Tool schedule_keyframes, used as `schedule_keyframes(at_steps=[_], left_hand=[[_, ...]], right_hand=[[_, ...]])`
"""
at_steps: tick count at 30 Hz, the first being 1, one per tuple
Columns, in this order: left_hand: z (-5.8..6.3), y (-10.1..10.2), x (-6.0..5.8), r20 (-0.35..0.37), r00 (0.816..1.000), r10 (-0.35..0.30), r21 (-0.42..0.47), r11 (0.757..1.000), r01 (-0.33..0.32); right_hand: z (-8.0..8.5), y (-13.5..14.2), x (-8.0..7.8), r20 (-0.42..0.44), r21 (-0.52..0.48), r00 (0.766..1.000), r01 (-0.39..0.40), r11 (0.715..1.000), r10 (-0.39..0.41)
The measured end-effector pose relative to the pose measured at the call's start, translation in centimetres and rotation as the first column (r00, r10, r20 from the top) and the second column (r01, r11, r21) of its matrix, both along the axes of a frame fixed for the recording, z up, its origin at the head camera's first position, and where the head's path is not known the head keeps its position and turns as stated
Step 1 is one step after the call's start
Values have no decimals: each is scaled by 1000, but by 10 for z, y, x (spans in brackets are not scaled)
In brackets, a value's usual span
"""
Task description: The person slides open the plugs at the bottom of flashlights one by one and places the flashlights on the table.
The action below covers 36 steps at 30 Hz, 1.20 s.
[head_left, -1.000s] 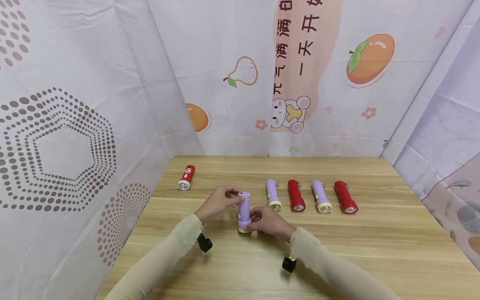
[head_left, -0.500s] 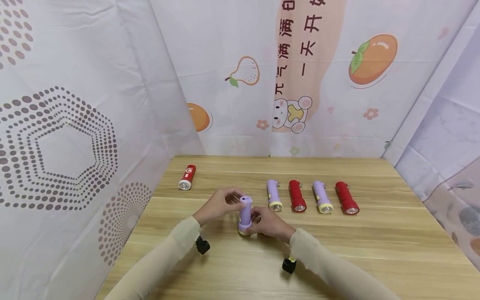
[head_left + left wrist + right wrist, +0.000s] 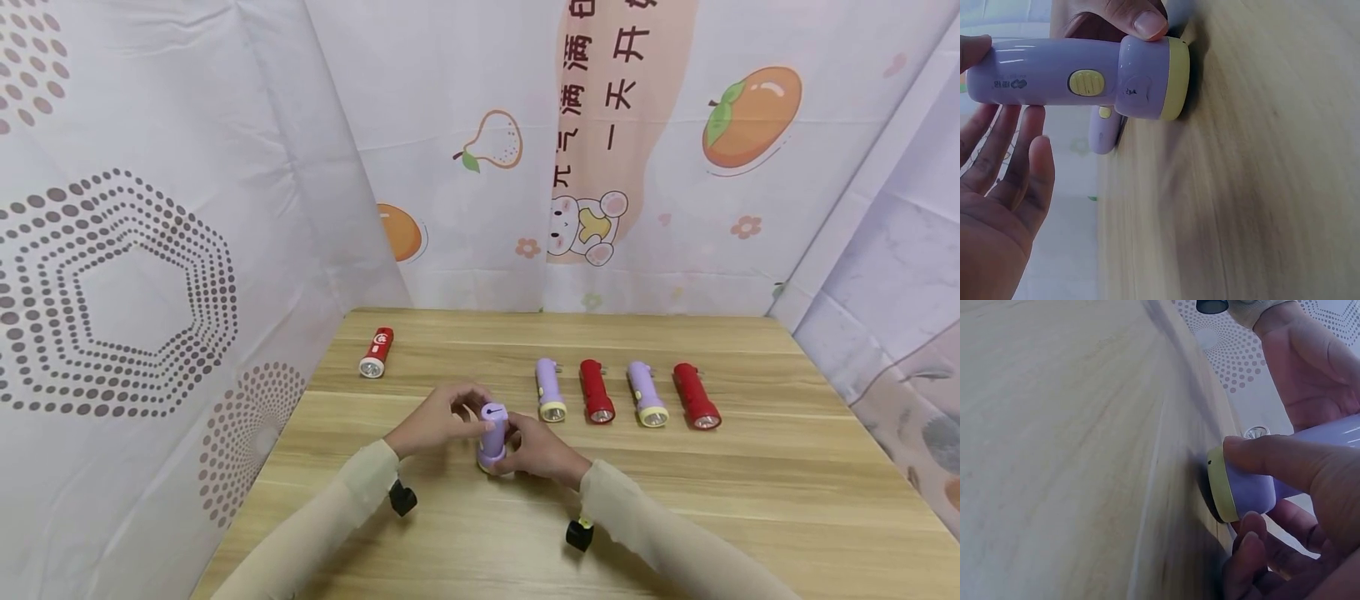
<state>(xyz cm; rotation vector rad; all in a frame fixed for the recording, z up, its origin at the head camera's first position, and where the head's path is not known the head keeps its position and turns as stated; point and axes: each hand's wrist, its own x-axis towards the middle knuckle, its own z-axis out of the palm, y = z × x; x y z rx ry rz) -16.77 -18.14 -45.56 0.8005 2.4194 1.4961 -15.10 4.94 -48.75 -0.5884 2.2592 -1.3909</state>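
Observation:
A lilac flashlight (image 3: 492, 446) with a pale yellow lens ring stands head down, close over the table, between my two hands. Near its tail end, my left hand (image 3: 438, 419) pinches the body between thumb and fingertips. My right hand (image 3: 542, 450) grips the wide head from the other side, thumb and fingers around it. The left wrist view shows the yellow switch (image 3: 1087, 82) on the barrel. In the right wrist view, my right thumb lies along the flashlight head (image 3: 1252, 487). The lens faces down and is hidden.
To the right lie two lilac flashlights (image 3: 548, 385) (image 3: 643, 390) and two red flashlights (image 3: 595, 387) (image 3: 694, 393) in a row. A smaller red flashlight (image 3: 378, 350) with a white head lies at the back left of the wooden table (image 3: 787, 483). Printed curtains (image 3: 450, 75) hang behind.
The flashlight's tail end has come down and toward me, so its end face now shows more. My left hand has moved slightly down with it; my right hand keeps its hold.

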Motion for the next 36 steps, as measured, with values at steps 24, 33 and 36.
schedule_keyframes(at_steps=[24, 33, 36], left_hand=[[-2, -6, 7, 51, 995, -85, 31, 996, 83], [-1, -8, 8, 98, 993, -68, 75, 995, 61], [0, -8, 9, 119, 991, -60, 86, 995, 50]], right_hand=[[-1, 4, 0, 5, -25, 1000, -3, 1000, 3], [0, 3, 2, 23, -12, 1000, 6, 1000, -5], [-1, 3, 2, 28, -11, 1000, 9, 1000, -9]])
